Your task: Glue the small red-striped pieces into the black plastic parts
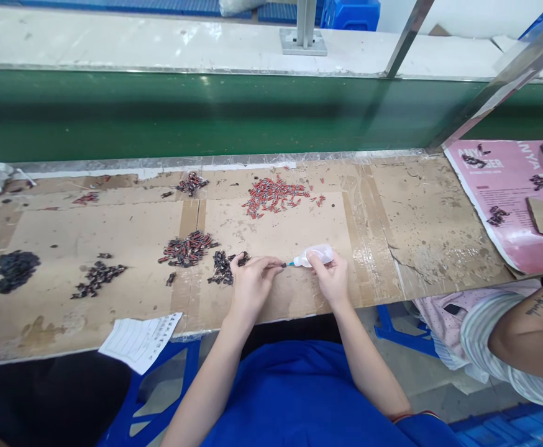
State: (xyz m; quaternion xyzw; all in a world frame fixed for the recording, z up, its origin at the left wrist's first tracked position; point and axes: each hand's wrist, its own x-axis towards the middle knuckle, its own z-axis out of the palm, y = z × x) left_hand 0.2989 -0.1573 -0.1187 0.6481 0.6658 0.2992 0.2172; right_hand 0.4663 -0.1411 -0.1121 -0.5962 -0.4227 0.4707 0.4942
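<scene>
Between the fingertips of my left hand (253, 282) is a small black part (284, 265). My right hand (332, 278) is closed around a clear squeeze bottle (315, 255), which lies tilted toward the left. Its green nozzle tip (292, 264) is right at the black part; whether they touch I cannot tell. Beside my left hand sits a pile of small black parts (222, 268), partly covered by the hand. Farther left is a heap of red and black pieces (188, 248). Beyond my hands lies a spread of small red pieces (274, 195).
Cardboard (127, 236) covers the bench. More heaps lie left: black pieces (18, 270) and dark mixed parts (95, 279). A lined paper (141, 341) hangs over the front edge. A green conveyor belt (182, 115) runs behind. At right, a co-worker's arm (532, 335) is near a pink sheet (490, 186).
</scene>
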